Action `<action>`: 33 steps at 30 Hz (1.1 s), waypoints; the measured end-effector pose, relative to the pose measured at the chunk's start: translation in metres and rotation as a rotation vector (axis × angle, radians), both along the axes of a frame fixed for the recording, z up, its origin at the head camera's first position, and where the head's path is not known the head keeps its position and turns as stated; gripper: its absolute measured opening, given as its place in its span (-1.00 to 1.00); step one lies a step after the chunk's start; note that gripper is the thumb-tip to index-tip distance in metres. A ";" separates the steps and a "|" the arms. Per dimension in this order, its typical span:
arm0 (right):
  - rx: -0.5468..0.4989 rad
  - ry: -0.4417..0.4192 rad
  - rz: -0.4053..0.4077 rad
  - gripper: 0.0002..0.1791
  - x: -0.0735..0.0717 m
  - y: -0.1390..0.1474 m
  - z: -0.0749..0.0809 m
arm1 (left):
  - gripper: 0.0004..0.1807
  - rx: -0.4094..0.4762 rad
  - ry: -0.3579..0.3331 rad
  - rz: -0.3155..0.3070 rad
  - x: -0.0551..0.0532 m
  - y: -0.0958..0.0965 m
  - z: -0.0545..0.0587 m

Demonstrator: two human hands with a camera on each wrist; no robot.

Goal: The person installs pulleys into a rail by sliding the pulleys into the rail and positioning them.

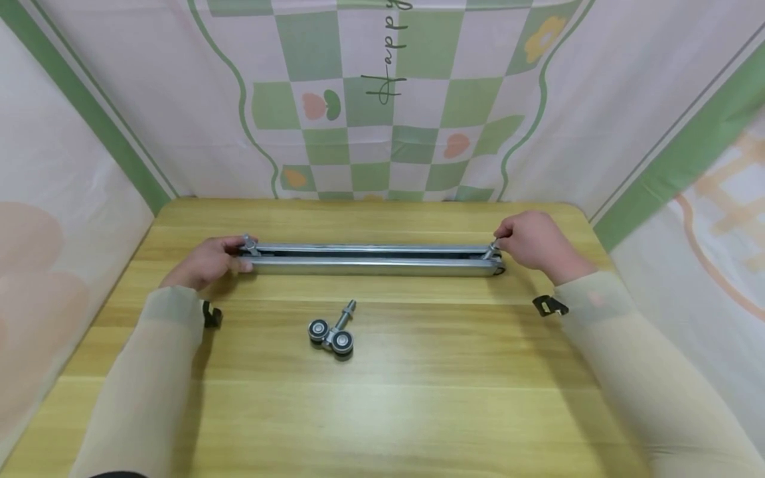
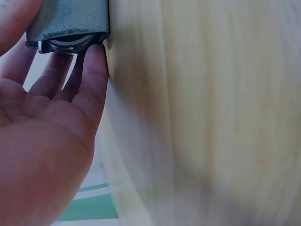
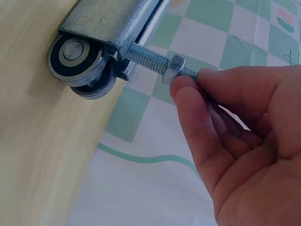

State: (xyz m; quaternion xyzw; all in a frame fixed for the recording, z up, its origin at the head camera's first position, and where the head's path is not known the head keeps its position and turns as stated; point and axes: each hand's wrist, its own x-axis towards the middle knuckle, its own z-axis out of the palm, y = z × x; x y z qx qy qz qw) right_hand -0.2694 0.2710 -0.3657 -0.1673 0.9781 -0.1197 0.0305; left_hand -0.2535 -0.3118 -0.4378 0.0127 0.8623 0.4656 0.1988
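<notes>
A steel sliding-door track (image 1: 370, 267), a long channel with a slot along its top, lies across the table. My left hand (image 1: 206, 262) grips its left end, thumb on the near side and fingers at the end and behind. In the left wrist view, part of a wheel (image 2: 73, 43) shows inside that end, beside a fingertip. At the right end, my right hand (image 1: 538, 245) pinches the threaded bolt (image 3: 150, 57) of a trolley roller between thumb and index finger, by its nut (image 3: 174, 68). That roller's wheels (image 3: 74, 52) stick partly out of the track's end.
Another trolley roller (image 1: 331, 335) lies on the wooden table (image 1: 418, 411) in front of the track, its bolt pointing away. Close behind the table hangs a checkered cloth (image 1: 370, 146), with more cloth on both sides.
</notes>
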 end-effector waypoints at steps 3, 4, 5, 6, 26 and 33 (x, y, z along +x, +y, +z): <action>-0.008 0.003 -0.003 -0.85 0.000 0.000 -0.001 | -0.22 0.002 -0.009 0.003 0.001 0.000 0.001; -0.011 0.002 -0.004 -0.84 0.000 0.000 -0.001 | -0.21 0.000 -0.012 0.004 0.001 -0.001 0.001; -0.013 0.000 -0.005 -0.83 0.001 -0.001 -0.001 | -0.21 -0.005 -0.012 0.004 0.001 -0.001 0.001; -0.017 -0.002 -0.006 -0.82 0.001 -0.001 -0.001 | -0.21 -0.007 -0.012 0.003 0.001 -0.001 0.001; -0.027 0.035 0.009 -0.76 0.004 -0.052 -0.001 | -0.19 -0.005 -0.008 0.004 0.002 0.001 0.002; -0.035 0.020 0.014 -0.76 0.003 -0.063 -0.002 | -0.20 -0.020 0.004 0.003 0.001 0.002 0.000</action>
